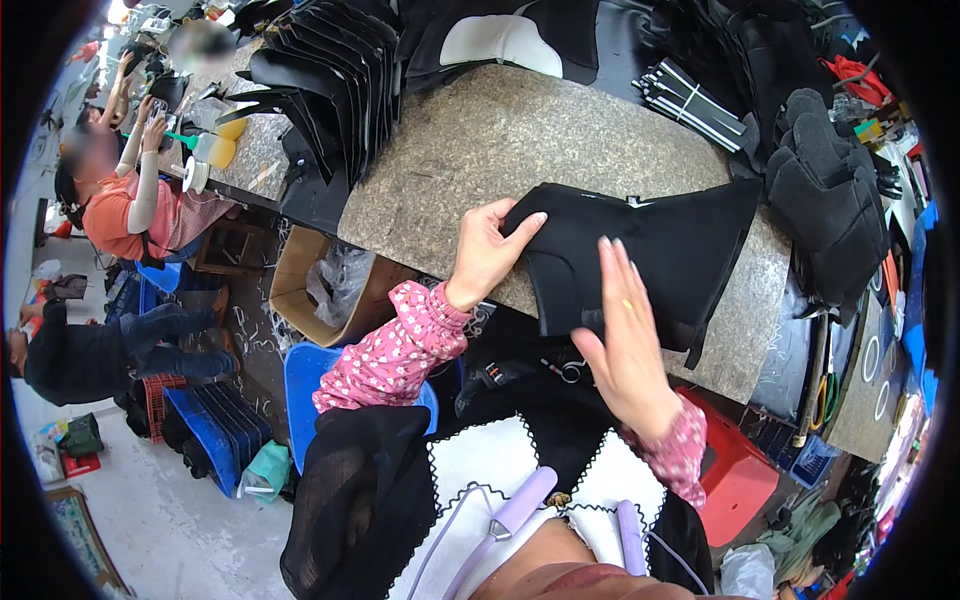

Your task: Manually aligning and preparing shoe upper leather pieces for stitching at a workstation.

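A black cut fabric piece (650, 260) lies on the speckled stone-like tabletop (480, 150), its near edge hanging a little over the table's front. At its upper left corner, my left hand (488, 245) pinches the fabric between thumb and fingers. My right hand (628, 345) is over the near part of the piece, fingers stretched and close together, thumb apart, with nothing in it. Whether its palm touches the fabric I cannot tell. A small white mark shows on the fabric's far edge.
Stacked black pieces (335, 85) stand at the back left, with dark padded pieces (825, 190) at the right. A bundle of strips (695, 105) lies at the back. Below the table are a cardboard box (300, 270), a blue bin (308, 385) and a red stool (735, 480). Co-workers are at left.
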`<state>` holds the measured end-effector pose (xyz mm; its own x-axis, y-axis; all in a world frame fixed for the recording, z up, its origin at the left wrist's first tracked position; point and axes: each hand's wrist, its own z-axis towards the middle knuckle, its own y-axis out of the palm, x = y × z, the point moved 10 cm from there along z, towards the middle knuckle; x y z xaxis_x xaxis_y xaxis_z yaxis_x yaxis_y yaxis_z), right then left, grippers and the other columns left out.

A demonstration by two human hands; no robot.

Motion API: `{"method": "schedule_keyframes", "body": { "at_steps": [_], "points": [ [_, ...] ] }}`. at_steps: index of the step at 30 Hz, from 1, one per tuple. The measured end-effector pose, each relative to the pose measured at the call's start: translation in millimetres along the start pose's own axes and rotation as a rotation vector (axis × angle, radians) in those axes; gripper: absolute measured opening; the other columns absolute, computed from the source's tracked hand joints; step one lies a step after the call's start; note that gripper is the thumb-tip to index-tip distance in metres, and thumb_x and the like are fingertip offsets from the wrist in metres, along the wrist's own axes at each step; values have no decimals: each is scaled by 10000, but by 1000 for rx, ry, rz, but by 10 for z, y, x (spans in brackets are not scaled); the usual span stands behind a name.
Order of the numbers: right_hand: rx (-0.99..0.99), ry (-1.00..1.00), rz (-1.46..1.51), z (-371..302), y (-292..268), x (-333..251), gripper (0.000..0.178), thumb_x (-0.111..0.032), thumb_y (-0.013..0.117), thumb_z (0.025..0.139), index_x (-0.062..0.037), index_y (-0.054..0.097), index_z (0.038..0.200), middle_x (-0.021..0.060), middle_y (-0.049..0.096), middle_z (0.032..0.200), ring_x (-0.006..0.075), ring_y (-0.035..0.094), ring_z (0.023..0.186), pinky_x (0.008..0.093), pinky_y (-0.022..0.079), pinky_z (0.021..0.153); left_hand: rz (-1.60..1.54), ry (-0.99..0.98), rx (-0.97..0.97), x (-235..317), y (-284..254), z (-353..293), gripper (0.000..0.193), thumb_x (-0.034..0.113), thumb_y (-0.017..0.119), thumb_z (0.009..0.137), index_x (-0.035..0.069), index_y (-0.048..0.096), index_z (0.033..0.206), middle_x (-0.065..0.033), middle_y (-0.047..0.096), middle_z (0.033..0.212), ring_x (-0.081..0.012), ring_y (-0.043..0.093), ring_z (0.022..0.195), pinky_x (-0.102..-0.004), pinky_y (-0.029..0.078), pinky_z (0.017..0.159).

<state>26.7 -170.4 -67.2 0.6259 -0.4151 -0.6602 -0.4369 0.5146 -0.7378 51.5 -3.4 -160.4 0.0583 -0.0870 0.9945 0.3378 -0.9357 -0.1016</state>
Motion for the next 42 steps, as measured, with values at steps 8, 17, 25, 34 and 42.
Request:
{"method": "schedule_keyframes", "body": {
  "at_steps": [8, 17, 25, 34, 42],
  "points": [
    [-12, -17, -387, 210, 498, 278, 764, -401, 538, 829, 67, 246, 1357, 215, 250, 1424, 314, 203, 1351, 414, 171, 1104, 9, 127, 122, 24, -91, -26, 168, 94, 661, 815, -51, 610, 747, 28, 582, 645, -5, 469, 594, -201, 383, 470],
    [-83, -159, -256, 171, 523, 129, 648, -334, 574, 828, 28, 357, 1319, 189, 362, 1373, 308, 294, 1310, 422, 228, 1075, 93, 97, 127, 107, -200, -85, 170, 117, 651, 813, -46, 621, 775, 6, 562, 598, -14, 462, 570, -226, 377, 463],
    [76, -46, -500, 271, 497, 195, 703, -317, 554, 838, 60, 264, 1356, 203, 255, 1427, 320, 220, 1341, 445, 165, 1101, 388, 172, 14, 329, -106, -59, 257, 212, 669, 800, -41, 625, 811, -103, 537, 592, -57, 487, 591, -268, 397, 509],
    [-128, -200, -442, 193, 645, 91, 660, -312, 540, 841, 30, 301, 1352, 170, 283, 1428, 289, 229, 1345, 434, 175, 1100, 370, 234, 126, 302, -186, -13, 239, 203, 678, 761, -28, 616, 765, -181, 571, 640, -244, 560, 543, -347, 401, 514],
    [-157, -95, 296, 146, 385, 177, 588, -212, 466, 885, 18, 254, 1382, 199, 275, 1426, 321, 244, 1336, 425, 164, 1093, 409, 328, 194, 291, -212, -86, 251, 212, 684, 748, -26, 604, 764, -199, 553, 680, -322, 556, 622, -382, 412, 554]
  ]
}}
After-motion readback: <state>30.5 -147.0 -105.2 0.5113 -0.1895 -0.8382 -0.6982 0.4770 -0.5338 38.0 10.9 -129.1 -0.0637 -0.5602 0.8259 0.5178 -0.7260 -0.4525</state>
